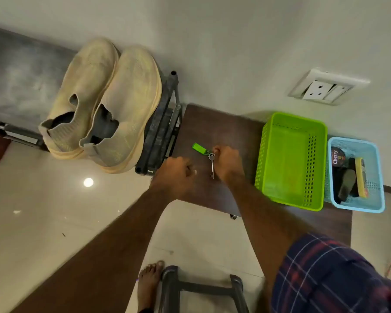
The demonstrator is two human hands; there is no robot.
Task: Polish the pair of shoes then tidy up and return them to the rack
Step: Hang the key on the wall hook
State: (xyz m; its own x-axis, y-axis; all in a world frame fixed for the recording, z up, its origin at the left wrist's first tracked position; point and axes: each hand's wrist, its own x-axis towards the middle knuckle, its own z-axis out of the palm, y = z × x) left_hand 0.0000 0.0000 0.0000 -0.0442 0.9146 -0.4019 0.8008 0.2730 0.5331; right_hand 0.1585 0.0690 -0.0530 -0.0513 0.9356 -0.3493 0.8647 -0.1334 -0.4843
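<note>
The shoes (pixel 99 105), a pale knit slip-on pair, sit side by side on the top shelf of the rack (pixel 165 123), toes toward the wall and heels toward me, right at the shelf's end next to the small dark table (pixel 224 127). That puts them within easy reach of my work surface, which I judge is why I am clearing the table first.

My right hand (pixel 227 164) is curled over the key (pixel 212 163) lying on the table, fingertips pinching at the ring where the green tag (pixel 198 147) joins it; the shaft of the key points back toward me, and the tag lies flat on the wood beyond my knuckles. My left hand (pixel 177 171) is closed into a loose fist just beside it at the table's near edge, holding nothing that I can make out.

The green basket (pixel 266 159) stands open and bare inside, just right of my right hand. It looks like the natural place for loose odds such as this key. Touching it on the far side is the blue basket (pixel 379 177), with the polish tin (pixel 338 157), a brush (pixel 360 177) and dark cloths inside, so the kit is gathered in one spot.

Polishing has not begun: the shoes are untouched, and nothing from the kit is out.
</note>
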